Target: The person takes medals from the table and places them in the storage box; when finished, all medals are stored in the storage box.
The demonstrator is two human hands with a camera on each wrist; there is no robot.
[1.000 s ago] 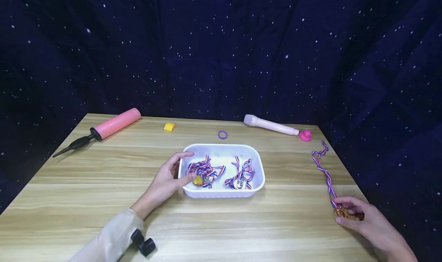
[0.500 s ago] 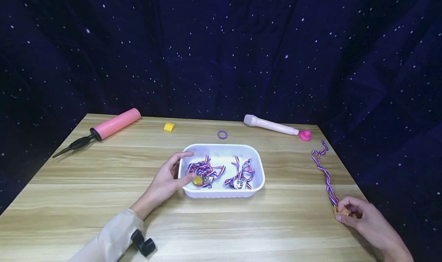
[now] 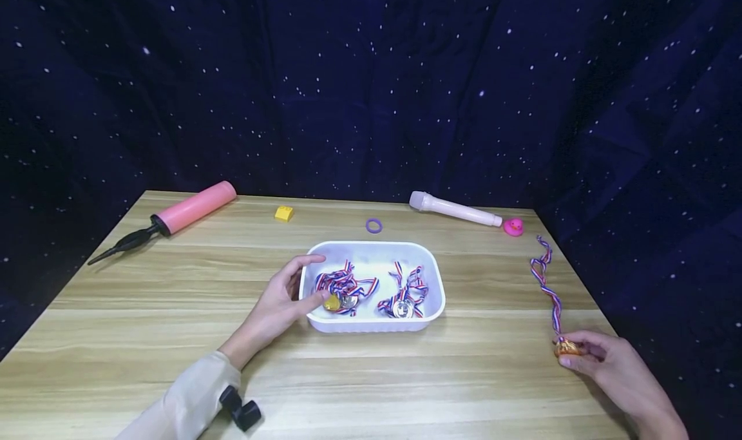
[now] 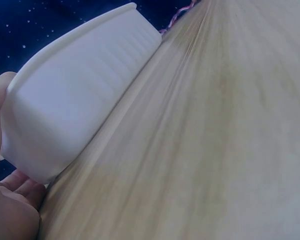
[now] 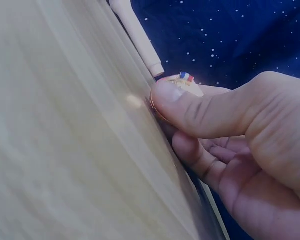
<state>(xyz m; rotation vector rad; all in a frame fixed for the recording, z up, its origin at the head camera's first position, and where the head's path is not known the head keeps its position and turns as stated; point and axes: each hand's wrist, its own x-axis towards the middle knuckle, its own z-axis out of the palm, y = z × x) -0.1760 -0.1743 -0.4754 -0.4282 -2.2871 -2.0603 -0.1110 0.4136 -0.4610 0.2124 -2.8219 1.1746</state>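
At the right side of the table, my right hand (image 3: 617,366) pinches a gold-coloured medal (image 3: 566,348) between thumb and fingers. Its red, white and blue ribbon (image 3: 546,290) trails away in twists over the tabletop. In the right wrist view the thumb covers much of the medal (image 5: 192,87), which stands tilted close to the wood. My left hand (image 3: 277,308) holds a white plastic tub (image 3: 377,326) by its left end, thumb over the rim. Inside lie a gold medal (image 3: 332,303) and a silver medal (image 3: 350,301) with tangled ribbons, and another silver medal (image 3: 402,309) to the right.
Along the back of the wooden table (image 3: 232,285) lie a pink hand pump (image 3: 197,208), a yellow block (image 3: 284,214), a purple ring (image 3: 373,225), a pale pink microphone (image 3: 458,210) and a pink rubber duck (image 3: 513,227). A dark starry cloth (image 3: 371,92) hangs behind.
My right hand has tightened from loosely around the medal to a pinch, tipped it up and shifted slightly left. The ribbon's lower part has slid along. The left hand and tub have stayed put.
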